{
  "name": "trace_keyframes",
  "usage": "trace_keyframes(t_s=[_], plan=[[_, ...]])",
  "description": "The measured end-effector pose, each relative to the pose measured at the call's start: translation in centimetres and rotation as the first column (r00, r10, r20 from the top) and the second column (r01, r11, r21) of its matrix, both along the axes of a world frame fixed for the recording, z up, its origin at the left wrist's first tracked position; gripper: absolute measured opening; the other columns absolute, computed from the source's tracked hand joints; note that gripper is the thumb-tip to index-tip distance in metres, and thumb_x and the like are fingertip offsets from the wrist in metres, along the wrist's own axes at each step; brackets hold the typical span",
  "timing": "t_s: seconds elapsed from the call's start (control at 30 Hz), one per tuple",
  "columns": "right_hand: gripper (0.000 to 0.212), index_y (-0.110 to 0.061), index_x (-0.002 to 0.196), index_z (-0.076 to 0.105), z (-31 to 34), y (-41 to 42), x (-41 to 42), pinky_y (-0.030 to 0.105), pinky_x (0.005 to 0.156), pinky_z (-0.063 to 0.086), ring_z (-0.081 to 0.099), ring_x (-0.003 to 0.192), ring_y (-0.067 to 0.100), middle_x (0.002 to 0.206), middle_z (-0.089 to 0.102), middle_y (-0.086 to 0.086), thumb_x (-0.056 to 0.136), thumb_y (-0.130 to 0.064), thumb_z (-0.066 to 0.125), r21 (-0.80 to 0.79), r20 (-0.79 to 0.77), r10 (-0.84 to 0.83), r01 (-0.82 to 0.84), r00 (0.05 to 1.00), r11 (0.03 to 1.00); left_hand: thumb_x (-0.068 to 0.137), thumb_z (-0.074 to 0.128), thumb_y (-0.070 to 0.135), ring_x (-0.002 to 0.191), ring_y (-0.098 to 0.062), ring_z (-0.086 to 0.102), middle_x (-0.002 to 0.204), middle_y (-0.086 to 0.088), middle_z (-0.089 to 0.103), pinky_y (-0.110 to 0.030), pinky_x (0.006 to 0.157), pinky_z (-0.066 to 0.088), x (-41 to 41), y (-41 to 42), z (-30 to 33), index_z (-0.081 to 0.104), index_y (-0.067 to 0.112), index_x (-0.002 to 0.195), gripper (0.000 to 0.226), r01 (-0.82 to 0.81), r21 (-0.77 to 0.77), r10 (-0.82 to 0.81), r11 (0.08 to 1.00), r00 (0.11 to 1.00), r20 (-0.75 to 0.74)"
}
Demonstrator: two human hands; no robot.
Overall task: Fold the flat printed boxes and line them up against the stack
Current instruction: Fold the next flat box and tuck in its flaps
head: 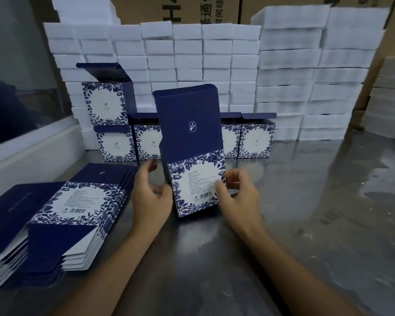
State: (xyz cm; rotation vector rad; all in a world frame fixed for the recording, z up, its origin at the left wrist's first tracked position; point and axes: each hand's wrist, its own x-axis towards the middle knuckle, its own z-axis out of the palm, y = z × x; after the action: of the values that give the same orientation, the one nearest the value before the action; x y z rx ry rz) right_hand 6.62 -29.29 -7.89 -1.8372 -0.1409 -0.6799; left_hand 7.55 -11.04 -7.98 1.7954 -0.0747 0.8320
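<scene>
Near the table's (306, 213) middle, both hands grip an upright box (189, 142) (lid flap raised): left hand (151, 195) curled round its left edge, right hand (237, 197) pinching its right.

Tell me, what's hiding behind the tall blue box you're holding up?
Behind the held box stands a row of folded boxes against the white foam stack. It covers the middle of that row, so what is there cannot be seen.
</scene>
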Motion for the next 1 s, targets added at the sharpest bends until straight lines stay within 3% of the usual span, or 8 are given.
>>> trace_keyframes(t_s=[0.07,0.17,0.27,0.37,0.47,0.7,0.87,1.0], plan=[[0.013,-0.03,0.094,0.055,-0.1,-0.1,0.1,0.039,0.085,0.054,0.063,0.093,0.005,0.098,0.065,-0.012,0.091,-0.026,0.067,-0.004,-0.026,0.003,-0.003,1.0,1.0,0.091,0.065,0.018,0.067,-0.01,0.06,0.119,0.027,0.055,-0.034,0.065,0.059,0.0,0.2,0.2,0.037,0.031,0.145,0.062,0.062,-0.053,-0.067,0.997,0.994,-0.088],[0.013,-0.033,0.096,0.056,-0.5,-0.2,0.4,0.034,0.085,0.054,0.062,0.096,-0.002,0.099,0.066,-0.017,0.09,-0.035,0.067,0.009,-0.062,0.02,-0.02,0.998,1.0,0.085,0.069,0.042,0.077,-0.016,0.067,0.133,0.02,0.05,-0.032,0.056,0.058,-0.1,0.6,0.5,0.029,0.043,0.148,0.074,0.156,-0.124,-0.18,0.98,0.96,-0.213],[0.03,-0.038,0.104,0.057,-0.7,-0.2,0.4,0.027,0.086,0.049,0.059,0.105,-0.006,0.105,0.064,-0.021,0.081,-0.058,0.061,0.025,-0.105,0.051,-0.049,0.993,0.998,0.073,0.076,0.049,0.092,-0.015,0.069,0.112,0.024,0.059,-0.038,0.077,0.058,-0.4,0.7,0.6,0.043,0.045,0.135,0.07,0.137,-0.094,-0.154,0.986,0.967,-0.202],[0.059,-0.041,0.12,0.056,-0.6,0.1,0.2,0.025,0.093,0.046,0.056,0.122,0.004,0.124,0.061,-0.015,0.074,-0.078,0.056,0.086,-0.15,0.16,-0.149,0.976,0.985,0.063,0.074,0.06,0.067,0.003,0.062,0.09,0.016,0.066,-0.015,0.061,0.05,-0.6,0.8,0.9,0.055,0.047,0.105,0.048,0.098,-0.024,-0.1,0.995,0.983,-0.157],[0.085,-0.03,0.136,0.052,-0.5,0.4,0.1,0.038,0.103,0.05,0.054,0.129,0.011,0.138,0.058,-0.007,0.071,-0.083,0.059,0.212,-0.142,0.345,-0.312,0.928,0.926,0.068,0.078,0.055,0.08,0.003,0.064,0.095,0.016,0.068,-0.015,0.065,0.052,-0.9,0.8,1.3,0.059,0.04,0.103,0.042,0.167,-0.033,-0.17,0.985,0.974,-0.147],[0.041,-0.016,0.109,0.066,0.0,-0.1,0.2,0.018,0.074,0.054,0.071,0.097,0.008,0.105,0.075,-0.005,0.093,-0.052,0.059,0.389,-0.02,0.354,-0.319,0.935,0.864,0.065,0.081,0.036,0.103,-0.021,0.067,0.109,-0.002,0.069,-0.045,0.09,0.056,-1.8,0.8,2.1,0.052,0.002,0.118,0.069,0.484,-0.122,-0.499,0.867,0.844,-0.197],[0.041,-0.017,0.107,0.067,0.3,-0.2,0.6,0.017,0.071,0.054,0.071,0.094,0.007,0.102,0.076,-0.006,0.091,-0.055,0.06,0.446,-0.075,0.314,-0.25,0.947,0.859,0.063,0.092,0.032,0.099,-0.006,0.061,0.103,0.012,0.06,-0.016,0.08,0.048,-1.8,0.6,1.8,0.044,0.01,0.106,0.068,0.415,0.048,-0.397,0.908,0.894,-0.208],[0.043,-0.024,0.104,0.06,0.6,0.1,0.5,0.019,0.075,0.05,0.066,0.096,0.006,0.103,0.069,-0.008,0.084,-0.062,0.059,0.432,-0.14,0.147,-0.073,0.979,0.899,0.057,0.094,0.034,0.113,-0.018,0.047,0.12,-0.002,0.042,-0.032,0.095,0.045,-1.9,0.5,1.6,0.033,0.021,0.114,0.084,0.168,0.35,-0.167,0.922,0.985,-0.034]])
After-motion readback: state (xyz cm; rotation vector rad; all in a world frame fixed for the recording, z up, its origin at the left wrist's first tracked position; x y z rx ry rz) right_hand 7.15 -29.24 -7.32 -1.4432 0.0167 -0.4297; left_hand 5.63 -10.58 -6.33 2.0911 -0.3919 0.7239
